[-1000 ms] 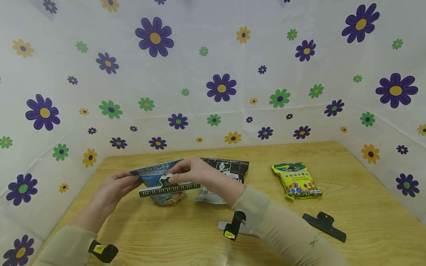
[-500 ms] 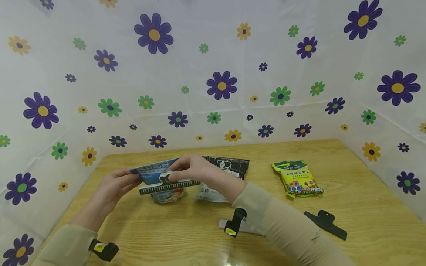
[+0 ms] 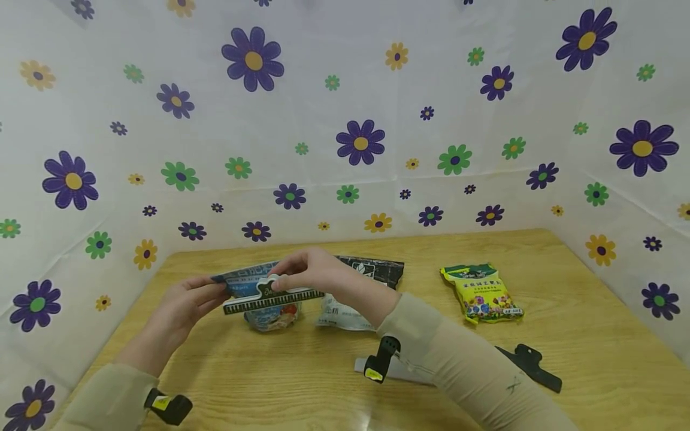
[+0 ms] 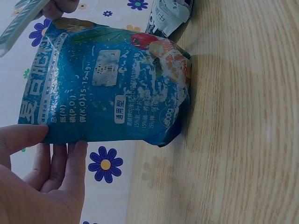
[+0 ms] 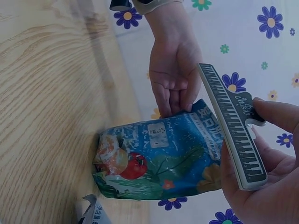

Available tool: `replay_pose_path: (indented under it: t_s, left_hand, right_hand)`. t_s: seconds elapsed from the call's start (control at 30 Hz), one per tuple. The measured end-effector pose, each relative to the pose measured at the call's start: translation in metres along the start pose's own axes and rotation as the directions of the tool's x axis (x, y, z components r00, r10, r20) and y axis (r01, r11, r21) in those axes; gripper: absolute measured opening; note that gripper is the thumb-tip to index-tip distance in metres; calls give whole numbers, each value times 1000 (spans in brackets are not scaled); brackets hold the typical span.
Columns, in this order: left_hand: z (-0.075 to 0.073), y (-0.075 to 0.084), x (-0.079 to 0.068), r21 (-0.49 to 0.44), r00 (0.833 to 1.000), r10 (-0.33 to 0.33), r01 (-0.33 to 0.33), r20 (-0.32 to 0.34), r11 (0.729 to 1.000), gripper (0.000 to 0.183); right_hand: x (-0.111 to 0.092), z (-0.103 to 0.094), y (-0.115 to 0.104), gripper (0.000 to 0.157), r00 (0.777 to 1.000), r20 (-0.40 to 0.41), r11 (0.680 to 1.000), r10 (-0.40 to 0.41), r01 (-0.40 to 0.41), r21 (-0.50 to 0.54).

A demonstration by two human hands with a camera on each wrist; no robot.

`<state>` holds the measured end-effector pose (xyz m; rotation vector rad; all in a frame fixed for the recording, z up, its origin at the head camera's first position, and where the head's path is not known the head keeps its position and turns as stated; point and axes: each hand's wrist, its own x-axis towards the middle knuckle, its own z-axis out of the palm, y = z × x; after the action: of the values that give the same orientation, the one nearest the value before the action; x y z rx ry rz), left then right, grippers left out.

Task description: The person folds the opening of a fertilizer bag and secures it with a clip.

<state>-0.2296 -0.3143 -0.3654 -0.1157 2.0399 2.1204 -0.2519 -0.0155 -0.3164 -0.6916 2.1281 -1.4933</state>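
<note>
A blue fertilizer bag [image 4: 112, 93] stands upright on the table, its printed vegetables near the bottom. My left hand [image 3: 180, 305] pinches one upper corner between thumb and fingers. In my right hand [image 3: 318, 275] is a long bag clip [image 5: 233, 135] with a piano-key print, gripped by its handle between thumb and fingers. The clip lies level across the upper part of the bag in the head view. From the right wrist, its bar shows right at the bag's top edge, overlapping it. The clip's far jaw is hidden.
A black and silver bag [image 3: 345, 314] stands just right of the blue one, partly behind my right arm. Farther right lie a yellow Garden bag [image 3: 482, 293] and a black clip [image 3: 530, 365]. A pale grey strip [image 3: 399, 371] sits partly under my right forearm.
My right hand and the piano-key clip have risen slightly against the bag, so more of its printed lower part shows beneath the clip. My left hand keeps its hold on the corner.
</note>
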Motion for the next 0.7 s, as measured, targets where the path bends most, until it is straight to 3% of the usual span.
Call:
replay_pose_path:
  t_s: [0.33,0.7]
  left_hand:
    - [-1,-2,0,27,999,-11,12,-32,1000,33]
    - [0,-2,0,23,1000,2,-1,-25,1000,35]
  right_hand:
    - [0,-5,-9,33,1000,-3,1000,-19,19,-23]
    - [4,-9,-15,30,996,-71,998,-54,51,-43]
